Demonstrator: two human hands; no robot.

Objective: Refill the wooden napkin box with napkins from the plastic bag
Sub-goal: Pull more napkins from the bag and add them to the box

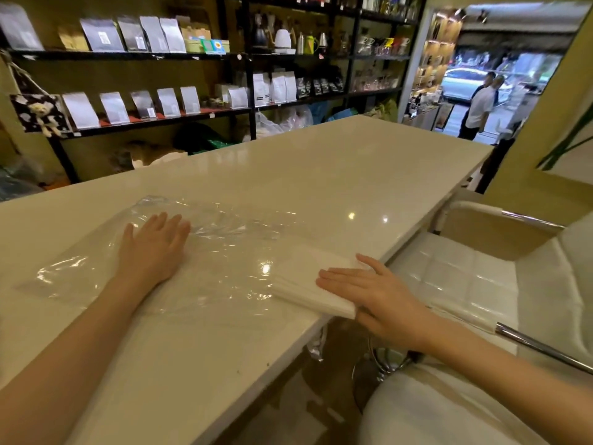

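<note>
A clear plastic bag [224, 248] lies flat and crumpled on the cream table [337, 162]. My left hand [154, 248] presses palm-down on the bag's left part, fingers spread. A stack of white napkins [308, 281] sticks out of the bag's right end at the table's near right edge. My right hand [375, 293] rests flat on that stack's right side, fingers extended, thumb under the edge. No wooden napkin box is in view.
White padded chairs [465, 274] with chrome arms stand right of the table. Black shelves [192, 59] of pouches and kettles line the back wall. Two people [481, 104] stand at the far doorway.
</note>
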